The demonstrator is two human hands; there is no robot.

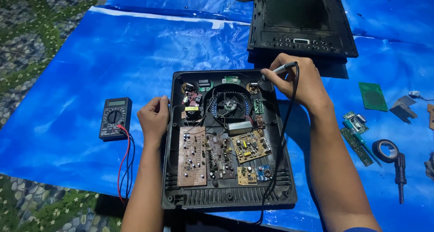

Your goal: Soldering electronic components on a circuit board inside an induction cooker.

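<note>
— Where's the probe (281,70)?
— Pinched in the right hand (302,83), tip down on the top edge of the open black case (228,139), beside the fan (228,106).
— And the left hand (153,117)?
— Curled narrow, gripping the case's left rim; multimeter (115,118) just beyond it.
— Risks?
— Probably a slipped tip bridging contacts on the circuit boards (221,155), or the cable (284,137) snagging components.

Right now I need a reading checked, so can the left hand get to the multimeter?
Probably yes. The left hand rests on the open casing's left edge, and the multimeter lies just beside it on the blue tarp, nothing between them.
</note>
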